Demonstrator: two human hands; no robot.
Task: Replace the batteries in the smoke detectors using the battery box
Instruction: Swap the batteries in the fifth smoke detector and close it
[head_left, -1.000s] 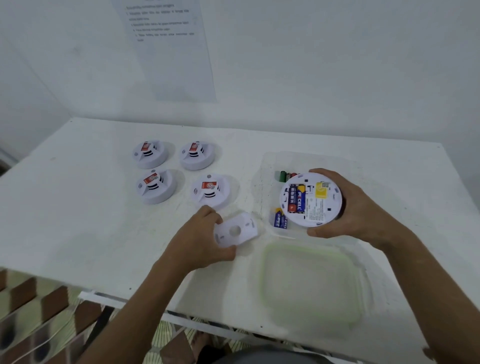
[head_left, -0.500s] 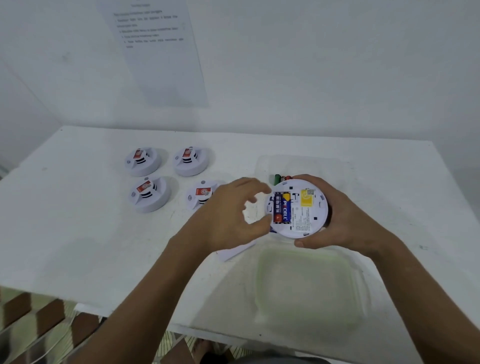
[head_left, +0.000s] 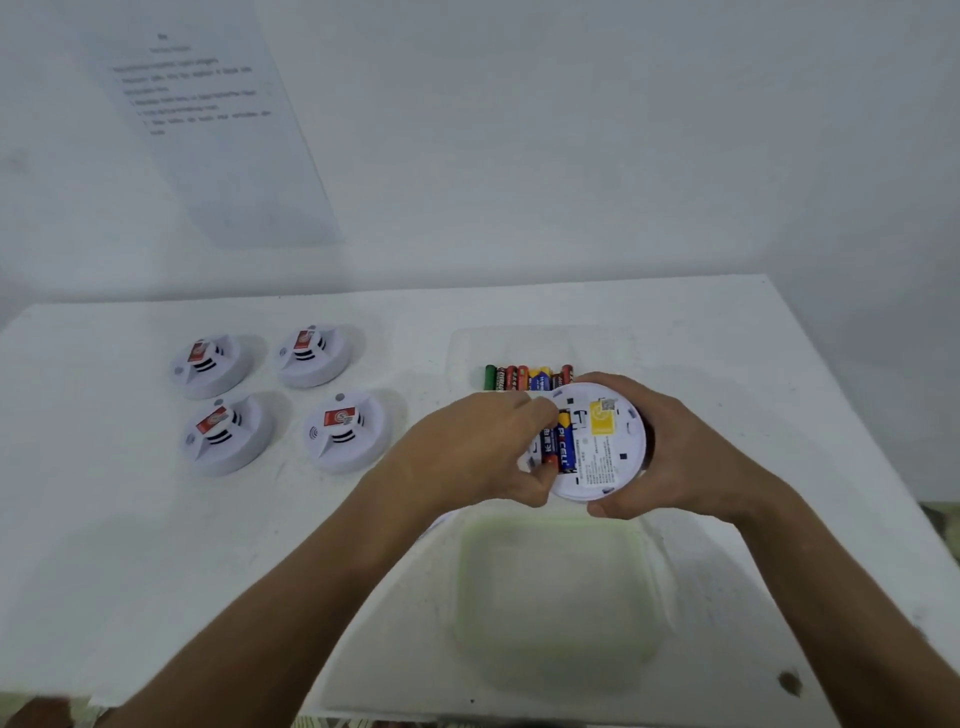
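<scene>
- A white table is set against a pale wall, on which a printed sheet is fixed.
- An upturned smoke detector is held above the table, over the near edge of the clear battery box, with its back turned up and blue batteries seen in its open bay.
- The detector is gripped by the right hand, fingers curled round its far and right rim, thumb at the near rim.
- The batteries in the bay are pinched by the left hand: fingertips at their far end, thumb at the near end.
- Part of the bay is hidden by the left fingers.
- Loose batteries are lined up in the box just behind the detector.
- The green-rimmed lid lies nearer, below both hands.
- Four other detectors are grouped to the left, well apart from the hands.
- Compared with half a second ago, the left fingers, then spread beside the detector, are now closed on the batteries.
</scene>
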